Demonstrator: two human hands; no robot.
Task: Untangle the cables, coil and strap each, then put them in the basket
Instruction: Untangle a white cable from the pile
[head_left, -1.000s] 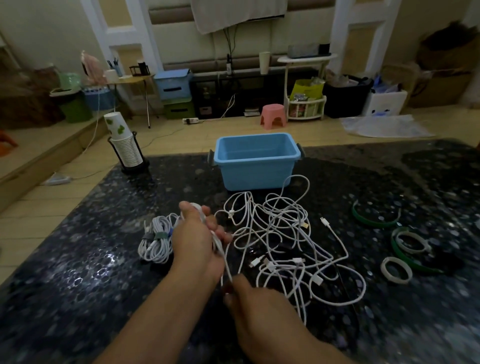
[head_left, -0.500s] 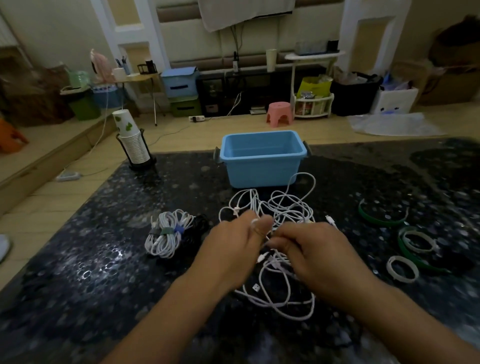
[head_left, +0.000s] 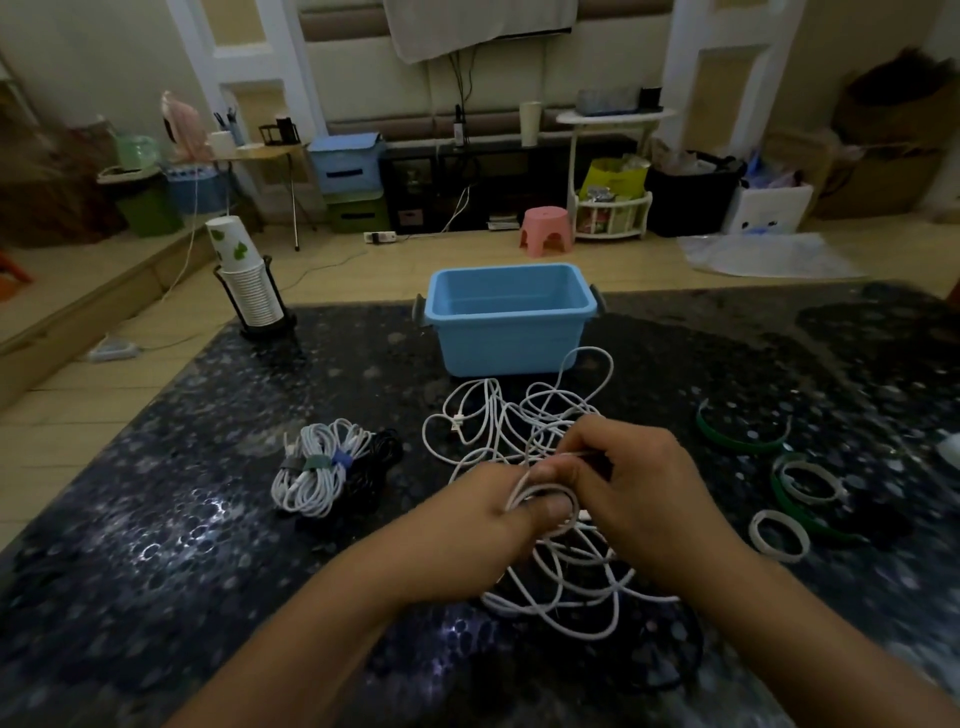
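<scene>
Our left hand (head_left: 470, 525) grips a small loop of the tangled white cable (head_left: 545, 499); our right hand (head_left: 631, 486) pinches its strand mid-table.

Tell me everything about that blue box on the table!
The blue box is a small plastic tub, light blue, rectangular with rounded corners and a thick rim. It has a grey handle at each end. It stands upright and open, with no lid, and nothing shows inside it. It sits on the dark speckled table, at the far side, beyond the hands. One loop of the white cable tangle reaches up in front of its wall; whether it touches is unclear.
</scene>
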